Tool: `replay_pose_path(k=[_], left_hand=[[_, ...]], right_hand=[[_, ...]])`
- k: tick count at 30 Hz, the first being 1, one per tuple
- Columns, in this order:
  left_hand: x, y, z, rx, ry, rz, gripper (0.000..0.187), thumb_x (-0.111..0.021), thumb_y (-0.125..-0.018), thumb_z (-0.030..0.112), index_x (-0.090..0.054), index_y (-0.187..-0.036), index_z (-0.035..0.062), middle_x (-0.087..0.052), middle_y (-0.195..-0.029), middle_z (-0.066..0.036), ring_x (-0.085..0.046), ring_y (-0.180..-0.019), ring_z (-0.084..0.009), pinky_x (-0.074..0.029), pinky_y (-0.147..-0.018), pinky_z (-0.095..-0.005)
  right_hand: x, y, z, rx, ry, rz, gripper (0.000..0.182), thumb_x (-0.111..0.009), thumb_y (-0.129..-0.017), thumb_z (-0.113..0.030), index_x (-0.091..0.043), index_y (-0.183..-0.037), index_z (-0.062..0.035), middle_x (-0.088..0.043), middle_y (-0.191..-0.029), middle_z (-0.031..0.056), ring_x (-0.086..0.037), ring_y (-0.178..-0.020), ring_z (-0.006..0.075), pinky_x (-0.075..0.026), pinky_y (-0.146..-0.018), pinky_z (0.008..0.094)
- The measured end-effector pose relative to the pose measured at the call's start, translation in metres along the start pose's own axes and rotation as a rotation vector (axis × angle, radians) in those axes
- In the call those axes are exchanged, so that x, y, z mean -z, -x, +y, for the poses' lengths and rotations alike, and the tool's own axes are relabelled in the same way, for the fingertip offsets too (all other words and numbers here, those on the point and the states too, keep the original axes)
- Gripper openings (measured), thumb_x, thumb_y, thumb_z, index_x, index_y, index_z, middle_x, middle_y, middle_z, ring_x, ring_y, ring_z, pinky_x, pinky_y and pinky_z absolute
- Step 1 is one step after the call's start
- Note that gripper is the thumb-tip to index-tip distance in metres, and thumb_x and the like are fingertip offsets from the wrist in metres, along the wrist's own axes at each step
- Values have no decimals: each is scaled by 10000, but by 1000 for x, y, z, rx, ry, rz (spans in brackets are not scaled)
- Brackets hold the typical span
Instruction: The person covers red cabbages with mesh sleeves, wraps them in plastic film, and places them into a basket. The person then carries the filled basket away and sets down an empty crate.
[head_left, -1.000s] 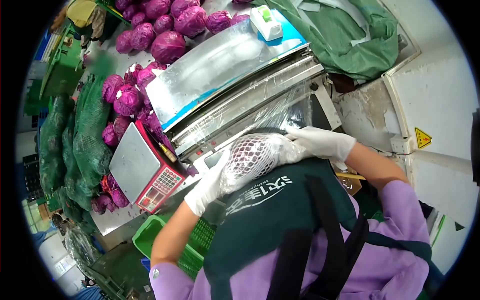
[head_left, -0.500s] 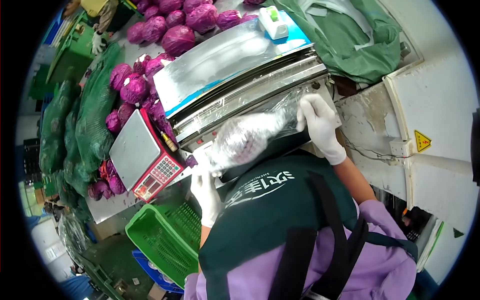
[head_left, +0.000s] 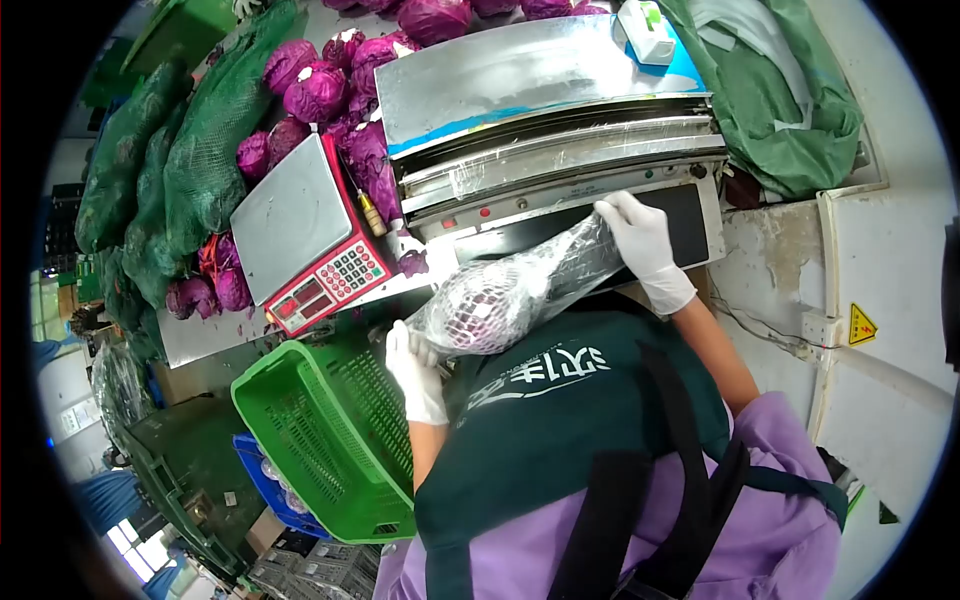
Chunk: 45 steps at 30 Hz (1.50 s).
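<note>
A purple cabbage in a white foam net, wrapped in clear plastic film [head_left: 482, 312], hangs between my two gloved hands, just in front of the apron. My left hand [head_left: 413, 375] is closed on the film at the left end, close beside the cabbage. With its fingertips, my right hand [head_left: 645, 252] pinches the gathered far end of the film, which stretches taut to the upper right. Behind the bundle stands a metal film-wrapping machine [head_left: 560, 160], its front panel partly covered by the film.
A red scale [head_left: 325, 285] stands left of the machine, with loose purple cabbages [head_left: 316, 92] behind it. Below the scale is a green basket [head_left: 310, 440] over a blue crate [head_left: 262, 480]. Filled green net sacks [head_left: 215, 150] lie at left. Green cloth [head_left: 790, 110] lies at right.
The view has shifted, so the machine and scale appear farther right. Both hands have drawn the wrapped cabbage away from the machine towards my body, and its film end is stretched straighter.
</note>
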<state>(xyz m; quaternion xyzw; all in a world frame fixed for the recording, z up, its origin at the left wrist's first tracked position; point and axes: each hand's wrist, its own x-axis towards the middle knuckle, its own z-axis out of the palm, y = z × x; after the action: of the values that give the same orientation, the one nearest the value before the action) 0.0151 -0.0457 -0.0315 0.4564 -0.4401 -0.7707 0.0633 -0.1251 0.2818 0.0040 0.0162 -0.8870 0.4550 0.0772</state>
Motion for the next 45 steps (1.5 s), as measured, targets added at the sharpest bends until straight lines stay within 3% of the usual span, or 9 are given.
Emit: replay_pose_path(k=[4,11,17,20,26,29,30,41,45], left_hand=[[0,-46,-41,-75,-12,-34,161,-572,-977,207,-620,-897,76,-664,-848,-48,-633,-748,-132,-517,-661,-273],[30,-142,-145,-144,62,-324,235,-450,-990,127,-639,-973,-11,-676,-920,-80,-649,-812,-166,-544,-737,-290],[-28,-68,-30,-17,352,-474,227,-442,-1000,138,-619,-1026,-4,-666,-958,-83,-641,-824,-171,-543,-740,-289],[-42,-49,46,153,510,-1076,145,-516,-983,151,-563,-1045,29,-614,-1034,-84,-585,-881,-155,-510,-802,-276],[-74,32,154,218,-265,-1152,226,-608,-931,271,-549,-913,54,-590,-1068,-100,-549,-999,-170,-449,-927,-321],[-77,22,159,93,-287,-1315,221,-614,-894,256,-531,-859,54,-575,-1049,-108,-542,-1000,-182,-429,-933,-335],[-84,31,165,72,-238,-1313,220,-619,-871,253,-527,-840,56,-560,-1013,-100,-537,-1004,-185,-417,-946,-343],[-174,98,239,272,-997,-1306,198,-667,-869,126,-615,-1010,-3,-637,-1000,-76,-581,-957,-102,-469,-859,-277],[-148,67,187,-149,-443,-1432,349,-625,-894,166,-525,-1185,0,-578,-1115,-91,-554,-1044,-147,-454,-930,-314]], right_hand=[[-50,0,-1,270,269,-151,143,-637,-897,-235,-645,-876,-94,-656,-745,105,-662,-658,276,-517,-574,349],[-132,22,-38,596,336,-333,119,-564,-911,-271,-565,-877,-157,-612,-729,32,-630,-595,218,-485,-505,341],[-143,17,-74,546,27,-363,116,-578,-869,-149,-631,-965,-111,-667,-790,71,-686,-685,215,-545,-590,289],[-126,8,-112,657,-277,-364,168,-693,-806,-177,-659,-958,-113,-687,-872,83,-678,-682,237,-541,-600,310],[-35,-46,-181,1051,98,-343,99,-702,-726,-227,-679,-801,-287,-586,-654,-23,-580,-551,190,-430,-477,321],[18,-51,-187,892,-188,-60,227,-751,-681,-253,-652,-745,-59,-584,-673,52,-578,-569,239,-428,-518,335],[34,-56,-188,1004,-272,-109,118,-608,-698,59,-539,-790,32,-511,-621,85,-514,-515,190,-372,-413,291],[21,-73,-263,1308,-92,-313,260,-639,-795,-484,-554,-733,-247,-533,-595,-5,-525,-448,194,-276,-355,323],[-15,-61,-253,1191,-339,-479,197,-657,-783,-442,-680,-875,-269,-615,-718,-29,-593,-581,177,-428,-487,275]])
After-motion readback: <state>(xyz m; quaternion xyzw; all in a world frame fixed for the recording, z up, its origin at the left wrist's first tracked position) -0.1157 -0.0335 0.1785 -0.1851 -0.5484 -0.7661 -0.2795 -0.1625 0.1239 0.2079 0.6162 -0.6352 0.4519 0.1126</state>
